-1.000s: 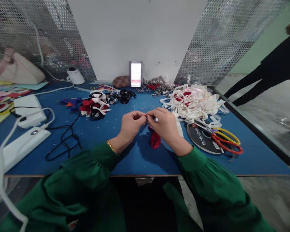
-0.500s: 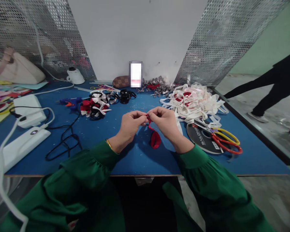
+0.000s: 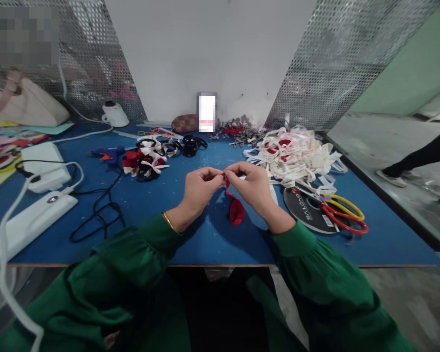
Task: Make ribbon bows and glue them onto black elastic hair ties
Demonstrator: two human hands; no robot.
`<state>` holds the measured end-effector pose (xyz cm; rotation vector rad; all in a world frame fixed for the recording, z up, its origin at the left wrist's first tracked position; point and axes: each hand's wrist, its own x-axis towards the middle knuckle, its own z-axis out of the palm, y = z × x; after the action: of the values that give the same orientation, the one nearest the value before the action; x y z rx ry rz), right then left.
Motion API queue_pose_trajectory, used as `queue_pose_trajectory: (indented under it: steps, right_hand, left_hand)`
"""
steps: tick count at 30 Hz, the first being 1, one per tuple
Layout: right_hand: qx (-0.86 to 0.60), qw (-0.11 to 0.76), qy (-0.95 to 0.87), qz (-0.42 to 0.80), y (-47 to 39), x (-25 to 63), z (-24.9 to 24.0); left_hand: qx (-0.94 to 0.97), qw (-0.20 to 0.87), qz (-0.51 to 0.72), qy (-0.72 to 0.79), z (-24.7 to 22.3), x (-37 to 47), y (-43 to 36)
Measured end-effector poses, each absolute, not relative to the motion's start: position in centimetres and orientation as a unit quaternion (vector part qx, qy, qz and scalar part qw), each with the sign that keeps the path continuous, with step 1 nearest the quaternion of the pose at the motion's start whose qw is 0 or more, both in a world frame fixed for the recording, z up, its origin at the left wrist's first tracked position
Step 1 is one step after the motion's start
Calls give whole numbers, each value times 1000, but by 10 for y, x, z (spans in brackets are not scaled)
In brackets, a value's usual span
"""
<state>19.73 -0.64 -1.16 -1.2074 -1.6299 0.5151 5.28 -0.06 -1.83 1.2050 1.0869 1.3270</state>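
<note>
Both hands meet over the middle of the blue table, fingertips pinched close together. My left hand [image 3: 201, 188] is closed on one side of a red ribbon [image 3: 236, 212]; my right hand [image 3: 252, 185] is closed on it from the other side. The ribbon's lower part hangs down in a loop below the fingers. Its upper end is mostly hidden between the fingertips, where a small dark spot shows. Left of the hands lies a pile of red, white and black bows with hair ties [image 3: 144, 160].
To the right lie a heap of white ribbon strips [image 3: 295, 154], a black spool disc [image 3: 304, 212] and orange-and-yellow-handled scissors [image 3: 342, 212]. On the left are a blue glue gun [image 3: 112, 155], a white power strip [image 3: 33, 227] and cables. A phone [image 3: 207, 112] stands at the back.
My fingers have shifted slightly around the red ribbon, which stays pinched between both hands. At far right, the walking person has moved further toward the frame's edge.
</note>
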Motion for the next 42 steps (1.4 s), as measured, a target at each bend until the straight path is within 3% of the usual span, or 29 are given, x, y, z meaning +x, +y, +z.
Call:
queue_pose_trajectory:
  steps: [5, 14, 25, 32, 38, 42]
  right_hand:
    - [-505, 498, -675, 205, -8, 196, -13]
    - [-456, 577, -514, 441, -1, 192, -16]
    - [-392, 579, -372, 611, -1, 190, -13]
    - [-391, 576, -346, 629, 1, 191, -13]
    - [-392, 665, -292, 564, 14, 214, -4]
    - [-394, 637, -327, 577, 11, 215, -2]
  left_hand:
    - [498, 503, 546, 449, -19, 53, 0]
    - [460, 571, 535, 420, -16, 50, 3]
    - [440, 603, 532, 400, -15, 49, 4]
    - [421, 619, 524, 406, -14, 48, 4]
    - [402, 624, 524, 417, -12, 47, 2]
    - [371, 647, 530, 404, -13, 46, 2]
